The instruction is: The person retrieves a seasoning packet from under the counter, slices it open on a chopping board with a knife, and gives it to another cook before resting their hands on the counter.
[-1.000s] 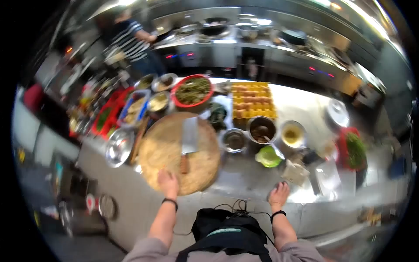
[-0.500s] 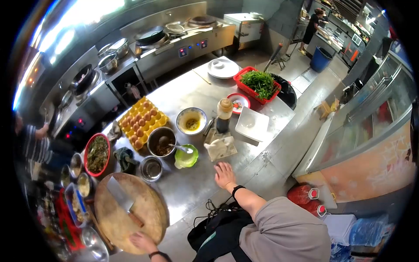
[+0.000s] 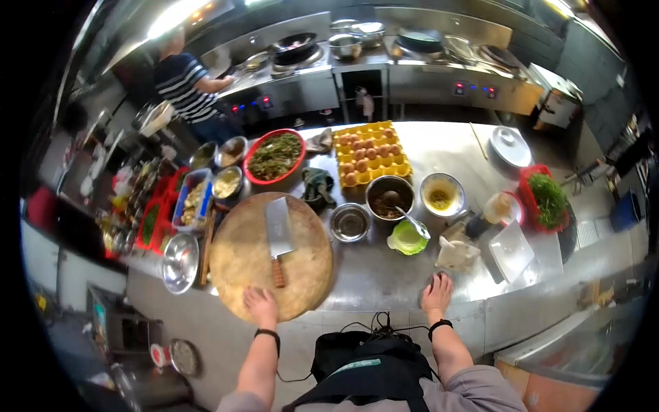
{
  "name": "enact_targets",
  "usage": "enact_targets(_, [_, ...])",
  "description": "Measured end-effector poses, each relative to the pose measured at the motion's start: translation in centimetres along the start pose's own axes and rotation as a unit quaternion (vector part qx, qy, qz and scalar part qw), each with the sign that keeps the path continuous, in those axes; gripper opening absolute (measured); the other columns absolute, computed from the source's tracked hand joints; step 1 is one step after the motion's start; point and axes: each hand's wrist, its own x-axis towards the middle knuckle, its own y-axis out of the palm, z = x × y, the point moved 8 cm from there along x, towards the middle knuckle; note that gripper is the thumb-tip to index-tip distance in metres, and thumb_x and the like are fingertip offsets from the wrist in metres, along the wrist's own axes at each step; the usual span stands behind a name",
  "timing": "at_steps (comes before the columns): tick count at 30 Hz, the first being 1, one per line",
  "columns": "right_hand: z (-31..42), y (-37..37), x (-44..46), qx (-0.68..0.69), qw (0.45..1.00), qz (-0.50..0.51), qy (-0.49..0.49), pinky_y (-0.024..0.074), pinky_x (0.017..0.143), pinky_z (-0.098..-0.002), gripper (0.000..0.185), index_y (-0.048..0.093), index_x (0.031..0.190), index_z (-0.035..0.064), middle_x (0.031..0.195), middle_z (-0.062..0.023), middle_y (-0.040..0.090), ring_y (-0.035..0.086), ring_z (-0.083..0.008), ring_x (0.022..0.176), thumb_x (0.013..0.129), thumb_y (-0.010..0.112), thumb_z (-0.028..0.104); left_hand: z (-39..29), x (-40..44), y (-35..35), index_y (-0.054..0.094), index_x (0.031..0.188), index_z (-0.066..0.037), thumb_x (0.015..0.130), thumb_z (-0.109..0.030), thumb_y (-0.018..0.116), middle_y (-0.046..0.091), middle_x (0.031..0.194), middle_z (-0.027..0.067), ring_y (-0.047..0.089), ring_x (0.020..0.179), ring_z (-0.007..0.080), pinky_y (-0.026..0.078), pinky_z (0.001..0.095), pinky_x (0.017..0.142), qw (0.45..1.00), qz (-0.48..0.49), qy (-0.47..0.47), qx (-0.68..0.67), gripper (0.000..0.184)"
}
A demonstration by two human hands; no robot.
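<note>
My left hand (image 3: 260,305) rests on the near rim of a round wooden chopping board (image 3: 237,247), fingers stretched out and holding nothing. Just beyond its fingertips lies a cleaver (image 3: 279,230), blade pointing away and wooden handle toward me. On the front edge of the steel table (image 3: 371,281) my right hand (image 3: 436,293) lies open, without an object in it. Closest to that hand is a folded pale cloth (image 3: 458,255). Beyond it stand a green bowl (image 3: 408,239) and a steel pot (image 3: 376,193) of dark sauce with a ladle (image 3: 412,221) in it.
An egg tray (image 3: 391,169), a red basin of chopped greens (image 3: 276,157) and a bowl with yellow liquid (image 3: 441,195) stand farther back. At right are a sauce bottle (image 3: 489,214), a white container (image 3: 513,251) and a red basket (image 3: 527,180). A person (image 3: 185,86) stands by the stoves.
My view has swung left, so the table now lies squarely in front and the person at the stoves shows more fully. Both hands stay at the board and table edge; the cleaver has not moved.
</note>
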Motion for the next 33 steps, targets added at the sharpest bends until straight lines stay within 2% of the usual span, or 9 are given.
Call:
enact_targets(3, [-0.2,-0.3,0.0,0.001,1.000,-0.019,-0.009,0.0325,0.118,-0.0557,0.045,0.057,0.128,0.0064,0.139,-0.0183,0.050,0.044,-0.0412,0.133,0.084,0.064,0.017,-1.3,0.2,-1.7,0.051,0.138,0.005,0.097,-0.032,0.061,0.051,0.146,0.0260,0.043,0.140,0.0420,0.031,0.0533,0.119,0.999,0.012,-0.009,-0.031,0.057])
enact_targets(12, [0.8,-1.1,0.3,0.000,0.999,-0.030,-0.023,0.0344,0.115,-0.0554,0.046,0.057,0.126,0.0066,0.136,-0.0177,0.051,0.045,-0.0404,0.131,0.081,0.067,0.014,-1.9,0.4,-2.9,0.052,0.137,0.006,0.096,-0.031,0.062,0.050,0.148,0.0240,0.041,0.142,0.0395,0.028,0.0518,0.121,0.998,0.027,-0.030,-0.045,0.055])
enact_targets(14, [0.5,-0.7,0.2,0.001,1.000,-0.004,-0.011,0.0326,0.116,-0.0522,0.048,0.055,0.131,0.0070,0.142,-0.0164,0.049,0.042,-0.0395,0.136,0.084,0.064,0.014,-1.9,0.5,-2.9,0.052,0.138,0.006,0.095,-0.031,0.063,0.050,0.149,0.0234,0.041,0.142,0.0392,0.028,0.0511,0.121,0.997,0.049,-0.040,-0.044,0.058])
enact_targets(17, [0.9,-1.0,0.2,-0.009,1.000,-0.021,-0.014,0.0345,0.115,-0.0551,0.046,0.056,0.126,0.0061,0.137,-0.0185,0.050,0.044,-0.0410,0.131,0.082,0.066,0.014,-2.2,0.5,-3.5,0.051,0.139,0.006,0.095,-0.032,0.064,0.049,0.149,0.0228,0.042,0.142,0.0390,0.028,0.0510,0.121,0.997,0.044,-0.032,-0.056,0.060])
enact_targets(33, [0.8,-1.0,0.2,-0.001,1.000,-0.011,-0.012,0.0344,0.115,-0.0552,0.046,0.056,0.128,0.0040,0.140,-0.0200,0.049,0.043,-0.0421,0.132,0.084,0.064,0.014,-2.3,0.4,-3.5,0.053,0.134,0.006,0.092,-0.029,0.066,0.051,0.146,0.0218,0.044,0.140,0.0405,0.030,0.0523,0.119,0.999,0.008,-0.012,-0.042,0.057])
